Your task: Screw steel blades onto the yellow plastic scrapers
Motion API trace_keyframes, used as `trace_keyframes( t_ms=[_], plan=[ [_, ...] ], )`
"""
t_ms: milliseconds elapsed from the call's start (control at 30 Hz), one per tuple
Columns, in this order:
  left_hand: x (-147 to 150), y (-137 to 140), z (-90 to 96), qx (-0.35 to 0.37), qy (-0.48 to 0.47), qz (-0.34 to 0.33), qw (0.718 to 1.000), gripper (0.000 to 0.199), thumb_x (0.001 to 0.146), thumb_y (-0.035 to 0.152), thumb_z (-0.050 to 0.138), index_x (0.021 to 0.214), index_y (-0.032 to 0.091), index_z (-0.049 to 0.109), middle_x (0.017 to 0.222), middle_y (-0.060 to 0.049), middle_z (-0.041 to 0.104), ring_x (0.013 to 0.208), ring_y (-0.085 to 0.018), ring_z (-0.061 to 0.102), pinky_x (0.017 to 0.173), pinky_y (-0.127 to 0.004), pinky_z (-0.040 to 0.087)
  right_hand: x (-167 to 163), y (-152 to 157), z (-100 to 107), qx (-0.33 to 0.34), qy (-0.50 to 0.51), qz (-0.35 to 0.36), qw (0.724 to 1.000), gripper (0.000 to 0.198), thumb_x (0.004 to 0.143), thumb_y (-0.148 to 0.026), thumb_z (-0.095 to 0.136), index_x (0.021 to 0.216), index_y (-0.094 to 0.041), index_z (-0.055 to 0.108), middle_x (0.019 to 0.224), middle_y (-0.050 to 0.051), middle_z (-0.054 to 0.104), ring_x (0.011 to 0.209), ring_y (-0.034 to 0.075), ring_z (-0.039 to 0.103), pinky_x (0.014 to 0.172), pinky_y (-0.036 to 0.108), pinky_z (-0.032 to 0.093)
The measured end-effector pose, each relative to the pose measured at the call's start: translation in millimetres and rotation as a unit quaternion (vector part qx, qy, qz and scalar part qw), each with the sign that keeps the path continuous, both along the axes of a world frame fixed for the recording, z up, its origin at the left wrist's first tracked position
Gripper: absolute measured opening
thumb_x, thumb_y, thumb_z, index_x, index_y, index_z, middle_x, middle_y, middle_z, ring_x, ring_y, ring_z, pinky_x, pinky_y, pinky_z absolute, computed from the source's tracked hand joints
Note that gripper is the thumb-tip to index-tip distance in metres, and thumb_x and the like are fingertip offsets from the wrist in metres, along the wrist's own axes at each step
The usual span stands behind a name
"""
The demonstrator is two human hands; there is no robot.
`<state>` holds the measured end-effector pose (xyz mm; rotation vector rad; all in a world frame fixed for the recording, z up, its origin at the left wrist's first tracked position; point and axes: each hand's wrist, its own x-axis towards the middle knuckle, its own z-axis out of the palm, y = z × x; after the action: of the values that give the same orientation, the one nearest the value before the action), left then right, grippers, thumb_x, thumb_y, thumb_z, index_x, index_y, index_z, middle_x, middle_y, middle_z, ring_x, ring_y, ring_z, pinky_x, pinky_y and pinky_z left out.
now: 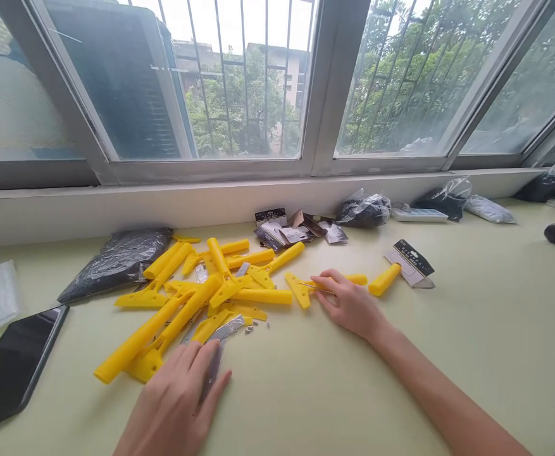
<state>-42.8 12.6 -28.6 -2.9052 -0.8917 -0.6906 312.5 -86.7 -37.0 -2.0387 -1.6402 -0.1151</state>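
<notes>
My left hand [177, 392] is curled around a grey flat piece [212, 370] at the near edge of the pile, its thumb and fingers on either side. My right hand [348, 304] pinches a thin metal tool [316, 287] that looks like tweezers. Its tip lies over the head of a yellow scraper [299, 291], whose handle runs behind the fingers. Between the hands, several small metal bits [249, 329] are on the table. The heap of yellow scraper handles [211, 291] spreads left, with grey metal parts [230, 327] among them.
A separate yellow handle [384, 280] touches a black-and-white card [411, 263] on the right. A black plastic bag [120, 263] and a phone [16, 361] lie left. Crumpled cards [291, 231] and a clear bag with dark contents [365, 209] line the window wall.
</notes>
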Motion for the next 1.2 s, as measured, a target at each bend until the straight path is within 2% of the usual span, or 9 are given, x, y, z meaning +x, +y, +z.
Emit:
trace_keyframes(
  t_ms=[300,467,567,667,800,933,1000,1067,1200],
  plan=[
    [-0.1,16.5,-13.7,-0.071,0.021,0.068,0.995,0.037,0.1,0.034,0.042,0.123,0.025,0.07,0.105,-0.008,0.071,0.096,-0.026,0.069,0.084,-0.037,0.059,-2.3,2.6,-2.6,-0.013,-0.038,-0.02,0.999,0.025,0.104,-0.042,0.049,0.117,-0.026,0.063,0.119,0.002,0.067,0.071,0.012,0.07,0.065,0.028,0.055],
    [-0.7,18.1,-24.0,-0.089,0.032,0.103,0.99,0.038,0.097,0.03,0.043,0.124,0.026,0.07,0.111,-0.01,0.074,0.103,-0.029,0.071,0.086,-0.039,0.059,-2.6,1.7,-7.2,0.005,-0.089,-0.019,0.996,0.026,0.105,-0.041,0.046,0.117,-0.023,0.062,0.115,0.003,0.07,0.067,0.015,0.07,0.053,0.028,0.045],
    [2.5,13.7,-13.1,-0.092,0.045,0.106,0.989,0.04,0.094,0.028,0.045,0.125,0.025,0.069,0.118,-0.011,0.073,0.111,-0.03,0.07,0.091,-0.042,0.06,-6.4,-3.9,-7.6,0.028,-0.142,-0.013,0.989,0.025,0.105,-0.037,0.045,0.114,-0.022,0.062,0.102,0.002,0.073,0.055,0.015,0.065,0.047,0.028,0.033],
    [10.2,4.5,5.8,-0.113,0.082,0.087,0.986,0.04,0.089,0.02,0.045,0.118,0.026,0.072,0.109,-0.01,0.073,0.098,-0.029,0.072,0.081,-0.04,0.062,-14.6,-13.2,-4.8,0.041,-0.212,0.005,0.976,0.025,0.105,-0.027,0.041,0.09,-0.023,0.061,0.075,-0.002,0.066,0.045,0.013,0.056,0.047,0.029,0.024],
    [17.9,-6.5,13.7,-0.035,0.101,0.074,0.991,0.037,0.086,0.017,0.047,0.11,0.022,0.075,0.104,-0.013,0.073,0.093,-0.033,0.071,0.077,-0.046,0.061,-29.7,-26.8,-2.2,0.008,-0.182,0.04,0.982,0.026,0.105,-0.03,0.043,0.083,-0.024,0.055,0.07,-0.003,0.059,0.047,0.013,0.056,0.049,0.029,0.027],
    [13.6,-3.3,-2.4,0.008,0.035,0.048,0.998,0.034,0.096,0.033,0.052,0.125,0.023,0.068,0.112,-0.011,0.072,0.099,-0.031,0.071,0.079,-0.043,0.062,-39.4,-34.2,-1.6,-0.039,-0.126,0.079,0.988,0.025,0.104,-0.041,0.046,0.089,-0.025,0.057,0.079,-0.001,0.06,0.054,0.014,0.057,0.053,0.029,0.033],
    [7.8,3.0,-8.7,-0.02,0.005,0.043,0.999,0.037,0.098,0.037,0.053,0.131,0.025,0.064,0.117,-0.01,0.072,0.105,-0.03,0.07,0.085,-0.042,0.061,-41.1,-33.9,3.2,-0.063,-0.102,0.113,0.986,0.03,0.102,-0.05,0.049,0.089,-0.025,0.058,0.085,0.001,0.062,0.061,0.015,0.058,0.057,0.029,0.036],
    [1.5,10.2,-8.8,-0.101,-0.004,0.051,0.994,0.034,0.099,0.039,0.052,0.129,0.026,0.064,0.117,-0.007,0.071,0.106,-0.026,0.069,0.088,-0.039,0.06,-41.5,-31.2,12.0,-0.108,-0.046,0.127,0.985,0.039,0.095,-0.063,0.055,0.091,-0.024,0.058,0.092,0.002,0.063,0.066,0.015,0.057,0.062,0.029,0.039],
    [-6.4,19.1,6.6,-0.281,0.01,0.081,0.956,0.023,0.097,0.031,0.052,0.115,0.027,0.065,0.102,-0.002,0.071,0.092,-0.02,0.069,0.081,-0.031,0.059,-38.6,-24.0,29.9,-0.226,0.149,0.056,0.961,0.049,0.085,-0.069,0.067,0.082,-0.022,0.05,0.084,-0.002,0.055,0.07,0.013,0.047,0.062,0.026,0.035]
  ],
)
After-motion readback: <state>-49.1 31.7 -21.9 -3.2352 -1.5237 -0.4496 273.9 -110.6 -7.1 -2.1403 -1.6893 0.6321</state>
